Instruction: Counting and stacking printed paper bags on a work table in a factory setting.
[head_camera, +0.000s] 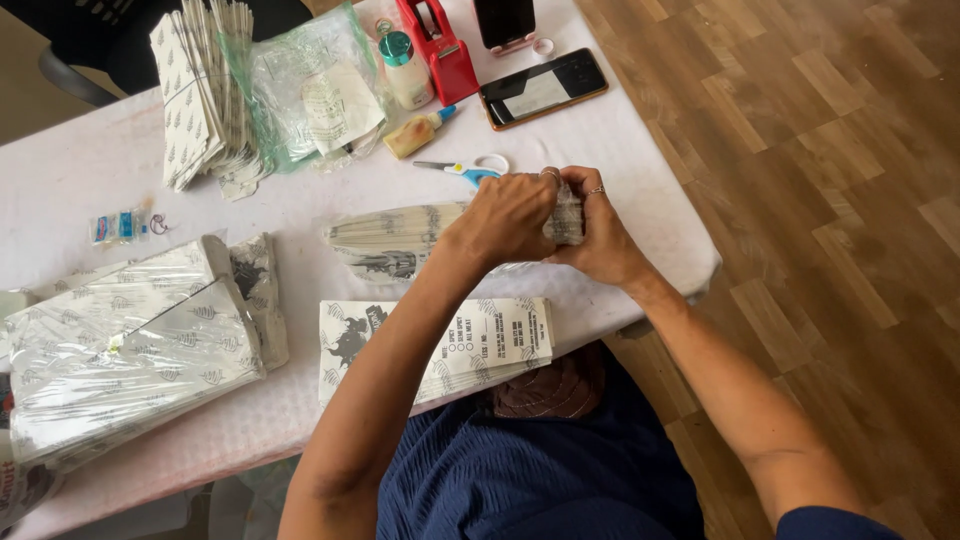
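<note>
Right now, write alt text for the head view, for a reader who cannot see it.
Seen from above, a person's left hand and right hand together grip one end of a bundle of flat printed paper bags on a white table. Scissors, a phone and more bag stacks lie around.

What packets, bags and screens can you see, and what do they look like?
Left hand and right hand: gripping a clear-wrapped bundle of white printed paper bags, table middle.
Flat white printed paper bag stack: near edge.
Big plastic-wrapped white bag packs: left.
Dark-screened smartphone in orange case: top.
</note>
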